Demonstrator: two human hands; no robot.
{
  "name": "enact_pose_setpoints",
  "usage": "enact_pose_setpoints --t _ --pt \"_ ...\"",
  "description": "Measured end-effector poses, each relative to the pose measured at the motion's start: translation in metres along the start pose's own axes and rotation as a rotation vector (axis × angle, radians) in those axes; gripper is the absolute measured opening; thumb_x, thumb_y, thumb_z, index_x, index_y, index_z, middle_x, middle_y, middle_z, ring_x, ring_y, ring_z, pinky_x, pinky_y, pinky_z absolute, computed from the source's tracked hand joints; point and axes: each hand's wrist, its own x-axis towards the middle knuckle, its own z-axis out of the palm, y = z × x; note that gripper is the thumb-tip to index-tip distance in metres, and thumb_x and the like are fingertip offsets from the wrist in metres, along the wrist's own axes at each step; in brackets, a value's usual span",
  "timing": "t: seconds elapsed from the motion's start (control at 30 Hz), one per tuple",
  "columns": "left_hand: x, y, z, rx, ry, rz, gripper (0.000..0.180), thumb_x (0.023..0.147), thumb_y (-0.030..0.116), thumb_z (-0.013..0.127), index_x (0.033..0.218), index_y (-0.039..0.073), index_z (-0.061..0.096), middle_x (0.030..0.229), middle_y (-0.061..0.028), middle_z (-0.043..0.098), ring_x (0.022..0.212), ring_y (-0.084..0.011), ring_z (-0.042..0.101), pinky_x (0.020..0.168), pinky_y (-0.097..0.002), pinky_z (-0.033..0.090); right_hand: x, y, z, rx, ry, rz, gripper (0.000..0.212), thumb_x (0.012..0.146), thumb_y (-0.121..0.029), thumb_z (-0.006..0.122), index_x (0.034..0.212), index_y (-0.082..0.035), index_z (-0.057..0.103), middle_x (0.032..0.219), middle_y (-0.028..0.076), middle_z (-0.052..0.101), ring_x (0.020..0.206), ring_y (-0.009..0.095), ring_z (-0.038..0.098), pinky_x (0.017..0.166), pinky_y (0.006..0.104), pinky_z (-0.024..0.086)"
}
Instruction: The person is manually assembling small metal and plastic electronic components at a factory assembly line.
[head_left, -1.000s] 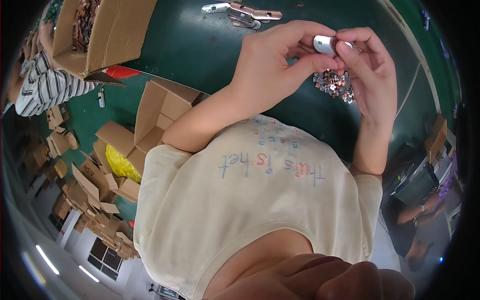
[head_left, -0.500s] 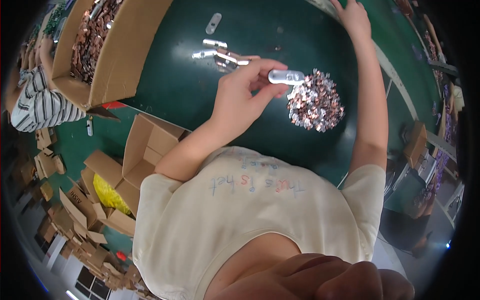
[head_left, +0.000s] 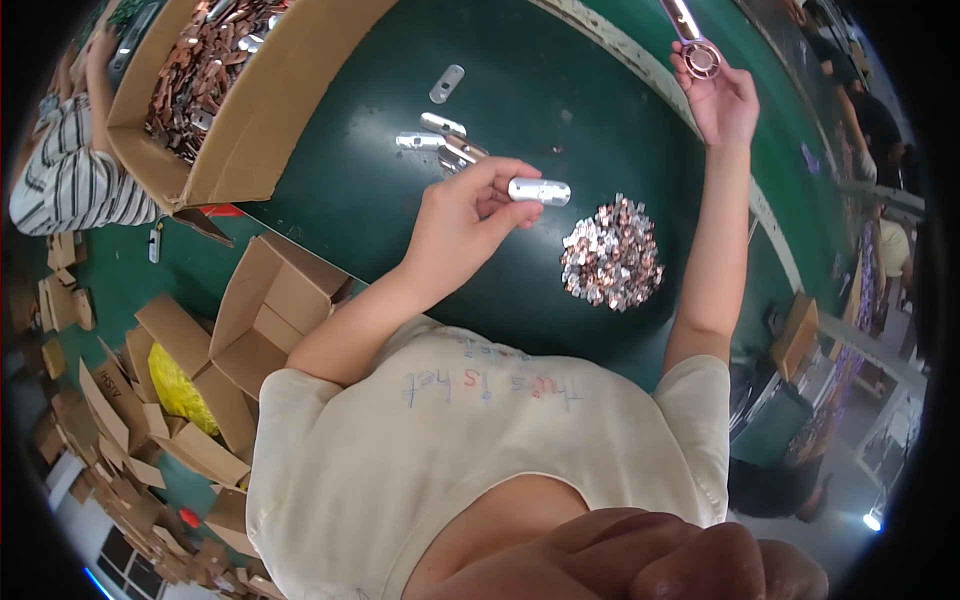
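My left hand (head_left: 465, 222) is closed, thumb and fingers pinching one end of a shiny silver oblong metal casing (head_left: 541, 191) with rounded ends. It hovers above the dark green table (head_left: 390, 220), left of a round heap of small silver and copper-coloured metal pieces (head_left: 612, 255). Far to the right, my right hand (head_left: 722, 105) is raised with its fingers curled at a pink handheld fan (head_left: 701, 60), whose round grille head shows; the top frame edge cuts off its handle. Beyond my left hand lie several loose casings (head_left: 443, 124), and a single flat casing (head_left: 447, 84) lies farther off.
A large cardboard box (head_left: 290, 90) full of copper-coloured and silver parts stands at the far left. Open cardboard boxes (head_left: 262, 310) sit at lower left, one holding a yellow bag (head_left: 182, 390). Another person in a striped garment (head_left: 75, 180) is beyond the box.
The pink fan has come into view at my right hand, whose fingers were cut off before. My left hand has turned the casing, so a different face shows. The whole view has shifted slightly.
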Motion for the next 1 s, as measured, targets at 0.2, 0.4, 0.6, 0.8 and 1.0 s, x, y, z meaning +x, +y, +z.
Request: enact_pose_setpoints --t 0.2,0.4,0.6,0.8,1.0 --pt "0.004 0.007 0.012 -0.001 -0.065 -0.034 0.024 0.079 -0.004 0.061 0.103 -0.004 0.055 0.087 -0.0083 0.062 0.075 -0.0115 0.061 0.068 -0.0216 0.050 -0.034 -0.003 0.042 -0.657 0.242 0.057 0.036 0.088 -0.022 0.044 0.110 0.007 0.050 0.097 0.015 0.057 0.083 0.018 0.056 0.075 0.0279 0.046" --pt "-0.005 0.003 0.023 -0.041 -0.078 -0.092 0.026 0.079 -0.006 0.060 0.105 -0.006 0.054 0.095 -0.0100 0.059 0.077 -0.0143 0.061 0.070 -0.0242 0.052 0.021 0.020 -0.047 -1.294 0.504 -0.075 0.055 0.078 -0.034 0.065 0.115 0.005 0.051 0.095 0.014 0.063 0.087 0.020 0.061 0.078 0.0284 0.047" --pt "-0.012 0.004 0.015 -0.017 -0.021 -0.054 0.025 0.079 -0.006 0.060 0.103 -0.006 0.055 0.107 -0.0108 0.055 0.078 -0.0142 0.061 0.071 -0.0241 0.052 0.008 0.034 -0.037 -1.592 0.583 -0.108 0.038 0.079 -0.024 0.061 0.110 -0.002 0.058 0.102 0.015 0.063 0.094 0.026 0.061 0.082 0.0323 0.047" --pt "-0.009 -0.002 0.018 -0.010 -0.076 -0.083 0.024 0.079 -0.005 0.060 0.103 -0.005 0.054 0.103 -0.0101 0.057 0.077 -0.0134 0.061 0.070 -0.0242 0.052 -0.061 0.033 0.005 -1.623 0.555 -0.208 0.019 0.083 -0.017 0.059 0.096 -0.002 0.062 0.085 0.012 0.064 0.072 0.021 0.061 0.069 0.0300 0.048" --pt "0.009 -0.039 0.025 -0.080 -0.134 -0.061 0.023 0.081 -0.004 0.058 0.103 -0.004 0.052 0.088 -0.0099 0.061 0.075 -0.0142 0.061 0.068 -0.0240 0.052 -0.111 0.038 -0.042 -0.882 0.624 -0.226 0.018 0.089 -0.012 0.053 0.100 0.001 0.058 0.082 0.002 0.059 0.071 0.006 0.052 0.063 0.0186 0.042"
